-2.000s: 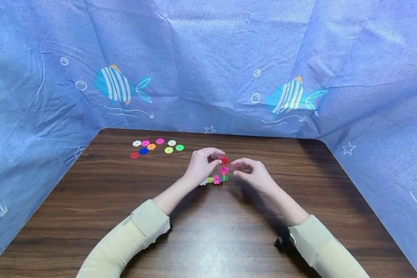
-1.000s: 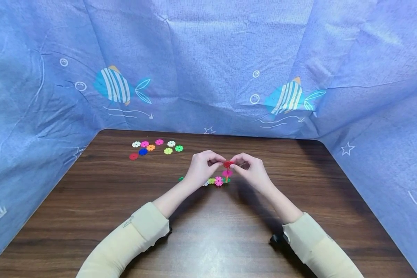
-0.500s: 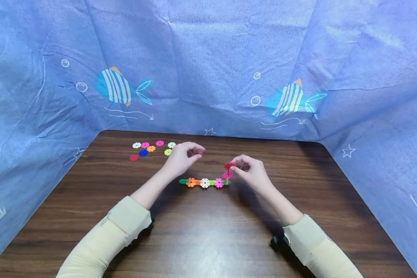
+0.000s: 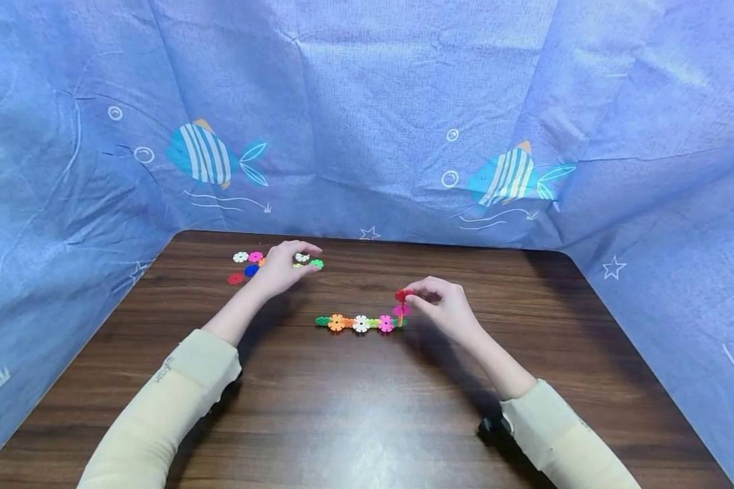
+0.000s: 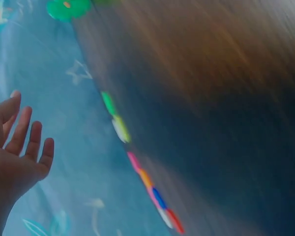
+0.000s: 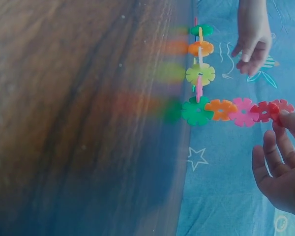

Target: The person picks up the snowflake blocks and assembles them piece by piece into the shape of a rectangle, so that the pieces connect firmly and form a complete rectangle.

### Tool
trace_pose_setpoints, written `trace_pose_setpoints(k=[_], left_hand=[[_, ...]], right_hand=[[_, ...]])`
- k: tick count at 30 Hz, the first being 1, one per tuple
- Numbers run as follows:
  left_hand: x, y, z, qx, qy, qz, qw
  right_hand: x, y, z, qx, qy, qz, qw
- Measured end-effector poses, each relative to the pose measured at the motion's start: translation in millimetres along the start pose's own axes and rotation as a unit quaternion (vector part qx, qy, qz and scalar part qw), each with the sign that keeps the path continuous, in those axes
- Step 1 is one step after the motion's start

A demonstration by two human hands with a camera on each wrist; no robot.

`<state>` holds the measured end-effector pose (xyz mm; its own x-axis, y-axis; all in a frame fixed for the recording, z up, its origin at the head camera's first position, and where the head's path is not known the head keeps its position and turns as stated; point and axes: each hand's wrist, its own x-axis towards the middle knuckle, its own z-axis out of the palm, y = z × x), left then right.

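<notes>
- Right hand [image 4: 443, 305], at the three o'clock end of the flower chain [image 4: 361, 323], pinches a red piece [image 4: 402, 295] atop the upright column; its fingertips cover part of it.
- Left hand [image 4: 278, 268], around eleven o'clock on the table [image 4: 318, 380], hovers with thumb and fingers wide apart; whether it touches any loose pieces [image 4: 255, 257], I can't tell.
- It half hides an orange piece [image 4: 261, 263] and a yellow piece [image 4: 298, 265].
- From the left wrist, those pieces blur; the chain is cut off, its green end at eleven o'clock.
</notes>
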<state>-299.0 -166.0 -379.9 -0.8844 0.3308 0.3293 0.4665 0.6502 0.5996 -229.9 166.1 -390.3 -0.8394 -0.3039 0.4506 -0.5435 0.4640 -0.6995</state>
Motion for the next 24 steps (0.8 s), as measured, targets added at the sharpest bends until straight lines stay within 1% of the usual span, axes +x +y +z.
trace_pose_setpoints(k=[4,7,9,12,15,21,24], left_hand=[[2.6,-22.7,-1.0,0.013,-0.02,-0.001,0.9997],[3.7,-37.0,-0.8,0.012,-0.038,-0.014,0.9991],[4.1,-44.0,-0.3,0.01,-0.051,-0.027,0.9983],[4.5,-50.0,0.1,0.017,-0.069,-0.041,0.9966],[5.7,-52.8,0.7,0.029,-0.084,-0.055,0.9945],[9.9,-57.3,3.0,0.068,-0.131,-0.054,0.9876],[11.8,-60.4,4.5,0.088,-0.145,-0.058,0.9838]], right_hand=[[-0.9,1,-3,-0.011,-0.002,-0.006,0.9999],[-1.8,2,-5,-0.015,-0.001,-0.004,0.9999],[-2.1,3,-7,-0.015,0.0,0.002,0.9999],[-2.1,3,-9,-0.01,-0.002,0.009,0.9999],[-1.5,3,-11,-0.003,-0.008,0.015,0.9998],[0.7,4,-12,0.007,-0.025,0.036,0.999],[1.5,5,-13,0.013,-0.034,0.051,0.9981]])
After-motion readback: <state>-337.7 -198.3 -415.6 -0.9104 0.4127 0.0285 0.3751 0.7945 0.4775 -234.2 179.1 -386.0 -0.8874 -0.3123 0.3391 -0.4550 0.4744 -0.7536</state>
